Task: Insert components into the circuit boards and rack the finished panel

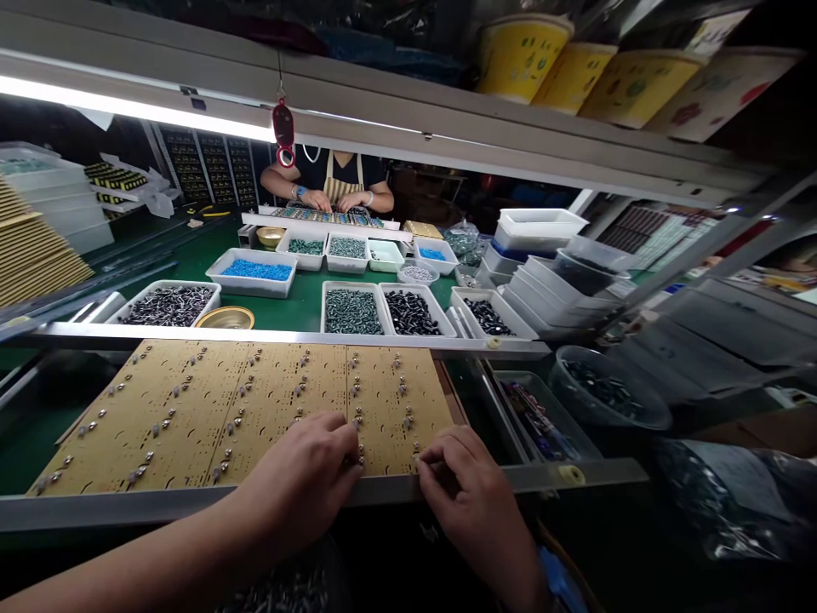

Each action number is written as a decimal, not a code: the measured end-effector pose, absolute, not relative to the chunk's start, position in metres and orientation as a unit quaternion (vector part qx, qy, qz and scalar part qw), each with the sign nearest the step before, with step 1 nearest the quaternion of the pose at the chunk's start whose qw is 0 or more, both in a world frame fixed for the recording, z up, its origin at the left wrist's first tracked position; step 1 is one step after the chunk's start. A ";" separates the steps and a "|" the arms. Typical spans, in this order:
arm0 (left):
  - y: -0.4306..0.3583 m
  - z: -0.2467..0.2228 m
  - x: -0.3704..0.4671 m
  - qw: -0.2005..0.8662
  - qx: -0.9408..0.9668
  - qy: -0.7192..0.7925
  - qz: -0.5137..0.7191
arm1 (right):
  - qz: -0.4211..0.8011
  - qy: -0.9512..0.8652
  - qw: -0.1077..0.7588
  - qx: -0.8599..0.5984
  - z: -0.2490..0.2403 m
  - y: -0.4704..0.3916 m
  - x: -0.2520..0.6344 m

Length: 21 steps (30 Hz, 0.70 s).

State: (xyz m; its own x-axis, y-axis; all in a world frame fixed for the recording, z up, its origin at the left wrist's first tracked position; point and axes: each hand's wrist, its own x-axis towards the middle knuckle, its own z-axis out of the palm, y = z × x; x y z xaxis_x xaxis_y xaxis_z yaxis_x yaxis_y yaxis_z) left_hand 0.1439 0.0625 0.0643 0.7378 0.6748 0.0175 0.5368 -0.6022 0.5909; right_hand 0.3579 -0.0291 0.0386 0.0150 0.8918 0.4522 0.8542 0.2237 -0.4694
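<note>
A wide tan circuit board panel (191,409) lies between two metal rails, dotted with rows of small silver components (237,419). My left hand (306,477) rests on the panel's near edge, fingertips pinched on a small component near the middle-right rows. My right hand (469,498) sits at the near rail (574,477) beside it, fingers curled at the board's front right corner, pinching something tiny that I cannot make out clearly.
White trays of dark, green and blue parts (259,271) stand on the green bench beyond the far rail, with a brass bowl (225,318). A person in a striped apron (338,183) works opposite. Round tubs (606,392) and stacked trays (536,230) sit right.
</note>
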 end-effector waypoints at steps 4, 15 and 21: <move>0.059 0.066 0.147 0.289 0.881 0.357 0.114 | 0.035 -0.703 0.339 -0.625 0.038 -0.029 0.358; 0.056 0.067 0.129 0.299 0.857 0.387 0.164 | 0.061 -0.713 0.296 -0.632 0.047 -0.029 0.359; 0.040 0.063 0.097 0.278 0.865 0.363 0.205 | 0.171 -0.764 0.231 -0.578 0.068 -0.024 0.377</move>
State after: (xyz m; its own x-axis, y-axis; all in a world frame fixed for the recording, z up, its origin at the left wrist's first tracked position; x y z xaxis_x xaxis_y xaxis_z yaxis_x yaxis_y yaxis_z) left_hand 0.0974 0.0402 0.0632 0.6522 0.7425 0.1527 0.5146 -0.5815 0.6301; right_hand 0.3771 -0.0240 0.0682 -0.2253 0.9618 0.1557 0.8037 0.2738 -0.5283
